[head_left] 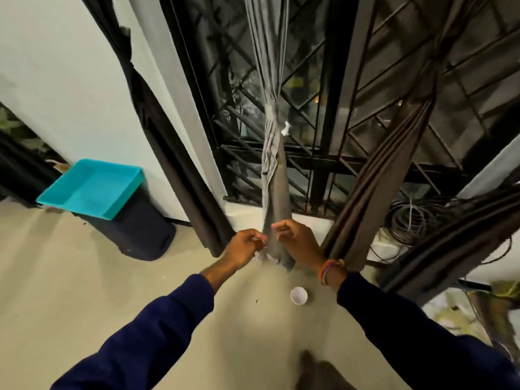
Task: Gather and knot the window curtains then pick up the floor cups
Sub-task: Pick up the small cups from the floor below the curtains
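Both arms extend from the bottom corners toward frame centre, in dark blue sleeves. Left hand (247, 247), just left of centre, has fingers curled, pinching the grey curtain (274, 198) at its lower end. Right hand (298, 241), just right of centre, fingers curled against the same fabric; coloured thread bands (329, 270) on wrist.

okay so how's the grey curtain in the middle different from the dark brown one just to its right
The grey curtain is pale and crumpled; the brown curtain is dark with smooth, even pleats. The grey one hangs nearly straight down, while the brown one slants. The left hand and right hand grip the grey curtain's lower end; nothing holds the brown one. Both are gathered into bundles.
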